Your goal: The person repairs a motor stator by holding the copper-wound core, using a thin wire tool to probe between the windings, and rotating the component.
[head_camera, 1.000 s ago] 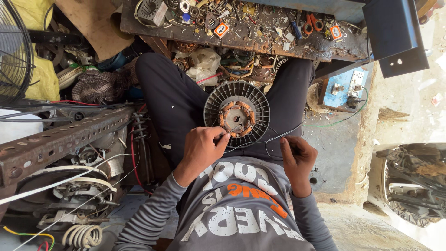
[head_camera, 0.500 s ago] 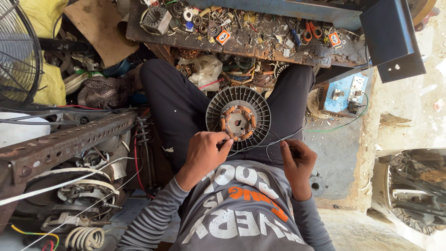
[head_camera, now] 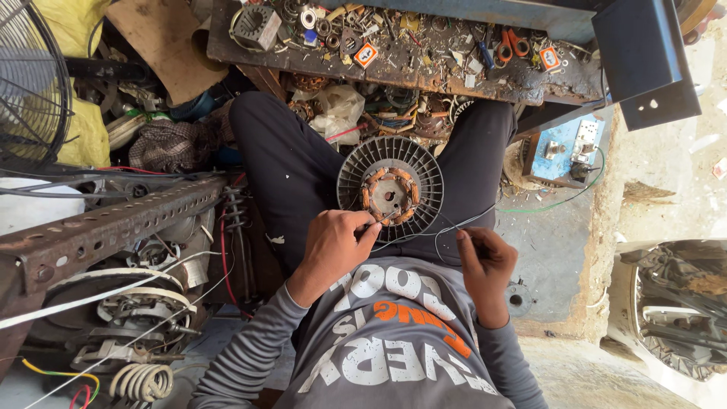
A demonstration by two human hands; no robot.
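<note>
A round grey motor stator with copper windings around its hub rests on my lap between my dark-trousered thighs. My left hand is at its lower edge, fingertips pinched on a thin wire close to the windings. The wire runs rightwards to my right hand, which pinches its other stretch a little below and to the right of the stator. Both sleeves are grey and striped.
A cluttered workbench with small metal parts and orange-handled scissors lies beyond my knees. A blue socket board sits on the right. On the left are a fan guard, a perforated rusty bar and a white wire coil.
My left hand has stayed at the stator's lower edge with small finger movements. The right hand keeps its hold on the wire. The view has shifted slightly.
</note>
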